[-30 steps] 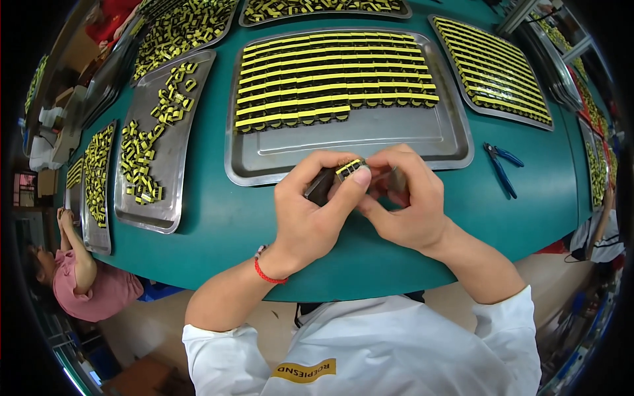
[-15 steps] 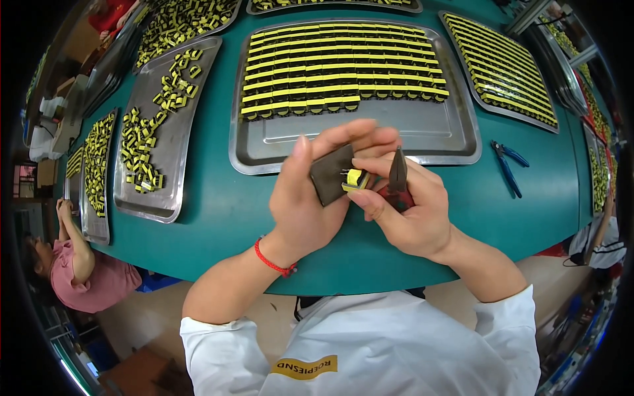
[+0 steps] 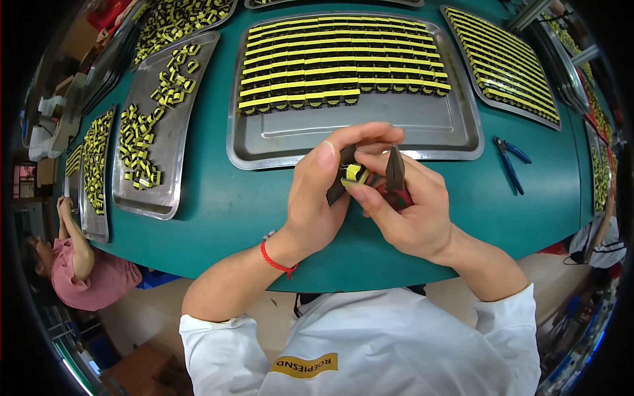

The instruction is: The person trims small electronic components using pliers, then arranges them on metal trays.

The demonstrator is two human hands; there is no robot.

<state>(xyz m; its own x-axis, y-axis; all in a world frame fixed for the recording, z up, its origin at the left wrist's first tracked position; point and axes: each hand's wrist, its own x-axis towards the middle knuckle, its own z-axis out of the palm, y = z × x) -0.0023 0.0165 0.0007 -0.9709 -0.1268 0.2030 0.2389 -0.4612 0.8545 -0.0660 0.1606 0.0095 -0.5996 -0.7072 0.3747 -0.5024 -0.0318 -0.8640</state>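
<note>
Head view: my left grip (image 3: 309, 201) is cupped and closed around a dark flat piece (image 3: 335, 191), which lies against the palm side with its lower corner exposed below the fingers. My left thumb points up, clear of the component. A red cord (image 3: 276, 258) encircles my left wrist.

My right grip (image 3: 421, 221) is clamped on one yellow-and-black component (image 3: 354, 174), pinched between thumb and forefinger. The component is tilted and sits in front of the dark flat piece; whether the two touch, I cannot tell. The same grip retains a pair of pliers (image 3: 395, 173), dark nose upward, red handles inside the curled fingers. Whether the plier jaws meet fully, I cannot tell.

Both grips are raised above the green surface (image 3: 228, 234), just in front of the central metal tray (image 3: 389, 129). Components stand in that tray in straight rows (image 3: 337, 59); the row nearest me is partial, ending near the tray's middle. To the left, a second tray (image 3: 177, 135) carries loose, scattered components. To the upper right, a third tray (image 3: 517, 113) carries closely set rows. Blue-handled cutters (image 3: 512, 173) lie on the surface to the right of the central tray, handles spread.
</note>
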